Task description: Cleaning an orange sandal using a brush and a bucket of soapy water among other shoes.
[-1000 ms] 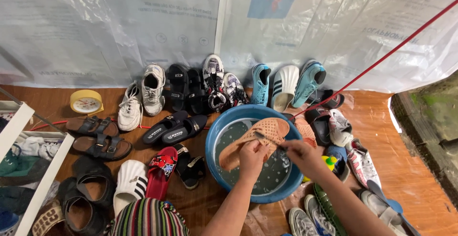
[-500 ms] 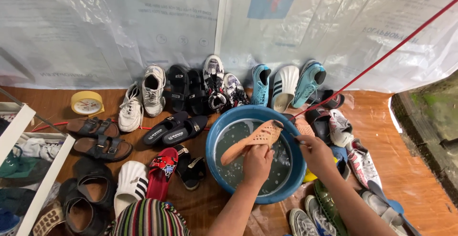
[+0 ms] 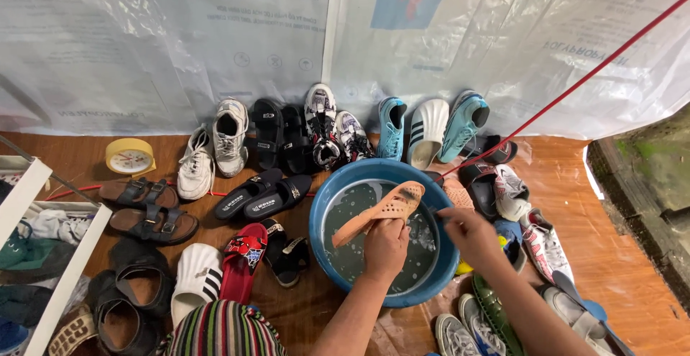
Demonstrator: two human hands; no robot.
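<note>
Plainly, the wet orange slipper (image 3: 379, 212), clasped by the closed left hand (image 3: 385, 247) over the blue basin (image 3: 325, 212), could slip and splash while the right hand (image 3: 471, 231), fingers curled on something too small to tell, works at it.

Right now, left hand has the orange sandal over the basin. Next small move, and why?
Probably bring the right hand back onto the orange sandal. The left hand holds it tilted above the soapy water in the blue basin, sole up, with a dark patch near its toe end. The right hand sits just beside that end, off the sole; whether it holds a brush is unclear.
</note>
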